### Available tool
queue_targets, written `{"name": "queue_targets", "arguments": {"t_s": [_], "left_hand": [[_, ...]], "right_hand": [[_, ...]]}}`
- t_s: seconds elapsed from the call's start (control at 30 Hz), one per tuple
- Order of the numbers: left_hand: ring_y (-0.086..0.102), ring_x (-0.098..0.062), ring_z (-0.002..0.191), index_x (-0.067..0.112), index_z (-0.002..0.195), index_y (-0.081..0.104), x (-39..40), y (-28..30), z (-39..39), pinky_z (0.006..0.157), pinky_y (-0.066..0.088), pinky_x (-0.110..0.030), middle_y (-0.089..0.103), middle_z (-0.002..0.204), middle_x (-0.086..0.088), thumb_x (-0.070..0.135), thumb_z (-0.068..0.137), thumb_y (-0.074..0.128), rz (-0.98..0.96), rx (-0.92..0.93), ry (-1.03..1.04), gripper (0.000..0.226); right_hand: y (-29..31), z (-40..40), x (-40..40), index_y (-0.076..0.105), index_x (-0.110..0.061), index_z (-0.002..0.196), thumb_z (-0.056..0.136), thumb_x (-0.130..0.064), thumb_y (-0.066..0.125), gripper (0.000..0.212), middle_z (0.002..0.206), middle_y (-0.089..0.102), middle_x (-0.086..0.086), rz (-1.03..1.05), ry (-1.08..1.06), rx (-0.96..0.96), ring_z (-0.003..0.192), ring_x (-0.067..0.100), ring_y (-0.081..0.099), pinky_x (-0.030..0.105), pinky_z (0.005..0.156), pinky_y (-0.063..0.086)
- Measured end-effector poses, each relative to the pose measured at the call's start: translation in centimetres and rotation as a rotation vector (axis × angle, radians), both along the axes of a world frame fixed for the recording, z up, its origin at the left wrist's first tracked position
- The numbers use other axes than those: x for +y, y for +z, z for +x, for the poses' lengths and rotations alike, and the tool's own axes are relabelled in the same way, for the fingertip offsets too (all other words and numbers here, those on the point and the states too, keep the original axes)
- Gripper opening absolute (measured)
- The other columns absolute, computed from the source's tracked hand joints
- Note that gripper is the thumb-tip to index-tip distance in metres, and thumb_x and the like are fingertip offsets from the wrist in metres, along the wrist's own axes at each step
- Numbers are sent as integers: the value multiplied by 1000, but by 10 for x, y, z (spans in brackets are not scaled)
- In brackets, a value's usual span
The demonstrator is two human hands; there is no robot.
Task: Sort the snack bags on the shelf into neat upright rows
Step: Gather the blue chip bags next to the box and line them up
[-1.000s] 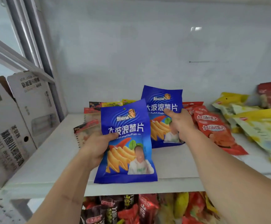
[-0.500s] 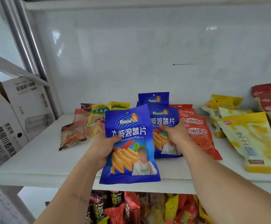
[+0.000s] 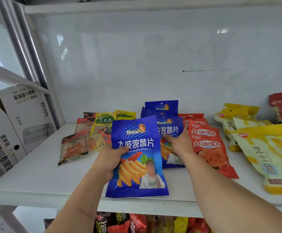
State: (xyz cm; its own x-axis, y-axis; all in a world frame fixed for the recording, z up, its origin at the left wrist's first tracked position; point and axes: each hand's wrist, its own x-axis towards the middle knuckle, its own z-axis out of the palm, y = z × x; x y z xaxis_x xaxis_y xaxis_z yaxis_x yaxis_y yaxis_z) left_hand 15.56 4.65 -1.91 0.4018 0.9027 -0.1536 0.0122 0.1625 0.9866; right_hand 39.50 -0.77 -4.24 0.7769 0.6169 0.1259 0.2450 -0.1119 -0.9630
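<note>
My left hand grips a blue potato-chip bag upright above the white shelf; my right hand pinches a second blue bag, beside red bags.

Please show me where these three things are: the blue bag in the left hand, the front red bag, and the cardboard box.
blue bag in the left hand [image 3: 136, 143]: head view, on its white title text.
front red bag [image 3: 209, 148]: head view, on its upper middle.
cardboard box [image 3: 27, 111]: head view, on its white side panel.

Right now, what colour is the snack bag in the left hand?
Blue snack bag, seen in the head view.
</note>
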Motion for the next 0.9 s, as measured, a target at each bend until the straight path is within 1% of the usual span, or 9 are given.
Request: {"name": "queue_targets", "arguments": {"t_s": [0.07, 0.13, 0.2, 0.27, 0.37, 0.43, 0.6, 0.73, 0.9], "left_hand": [[77, -31, 82, 14, 108, 64, 1, -1, 12, 79, 62, -50, 79, 92, -10, 17, 92, 72, 12, 21, -14, 18], [77, -31, 84, 13, 111, 64, -1, -3, 27, 82, 61, -53, 79, 95, -10, 17, 91, 73, 27, 43, -33, 22], [76, -31, 87, 12, 112, 64, -3, -6, 43, 84, 60, -54, 78, 99, -10, 16, 92, 72, 46, 67, -39, 23], [75, -30, 89, 14, 111, 64, -5, -9, 58, 85, 60, -53, 77, 101, -9, 15, 92, 71, 70, 82, -25, 20], [73, -30, 91, 13, 117, 61, -6, -15, 73, 84, 61, -51, 74, 107, -10, 19, 91, 73, 110, 131, 24, 30], [73, -28, 91, 12, 121, 60, -6, -17, 79, 81, 61, -47, 73, 109, -10, 22, 90, 73, 140, 156, 56, 35], [70, -27, 96, 14, 122, 56, -10, -22, 90, 80, 61, -42, 70, 115, -9, 28, 92, 72, 176, 170, 103, 37], [70, -25, 100, 14, 125, 54, -10, -26, 96, 80, 60, -40, 69, 118, -8, 32, 93, 70, 166, 177, 112, 40], [69, -23, 103, 16, 128, 54, -3, -26, 108, 82, 59, -39, 68, 122, -7, 37, 93, 70, 207, 223, 107, 43]], "right_hand": [[3, 0, -1, 44, -14, 136, 81, -45, 77, 72, 124, 65, 4, 30, -35, 35, 102, 21, 65, 37, 85, 53], [11, 0, -4, 45, -15, 139, 89, -60, 58, 69, 129, 63, 2, 12, -53, 61, 110, 23, 63, 36, 89, 51], [20, -1, -9, 47, -16, 137, 91, -70, 41, 72, 124, 65, 1, -16, -32, 117, 104, 21, 64, 32, 77, 49], [26, -1, -17, 45, -17, 139, 88, -76, 36, 79, 124, 66, 3, -28, 7, 179, 103, 21, 66, 29, 69, 48], [25, -1, -29, 37, -17, 146, 87, -75, 42, 84, 138, 54, -4, -56, 49, 152, 122, 23, 57, 28, 81, 44], [17, -2, -33, 40, -19, 143, 87, -69, 52, 76, 138, 53, -8, -46, 70, 114, 122, 20, 56, 29, 88, 44], [1, -4, -30, 39, -15, 140, 88, -44, 68, 66, 128, 59, -1, -73, 89, 23, 104, 14, 60, 30, 83, 51], [-1, 1, -24, 38, -14, 141, 90, -39, 69, 65, 131, 59, 4, -99, 68, -8, 100, 16, 62, 28, 76, 52], [-6, 11, -12, 32, -13, 146, 90, -42, 67, 71, 134, 59, 6, -168, 18, -69, 110, 23, 64, 35, 84, 57]]}}
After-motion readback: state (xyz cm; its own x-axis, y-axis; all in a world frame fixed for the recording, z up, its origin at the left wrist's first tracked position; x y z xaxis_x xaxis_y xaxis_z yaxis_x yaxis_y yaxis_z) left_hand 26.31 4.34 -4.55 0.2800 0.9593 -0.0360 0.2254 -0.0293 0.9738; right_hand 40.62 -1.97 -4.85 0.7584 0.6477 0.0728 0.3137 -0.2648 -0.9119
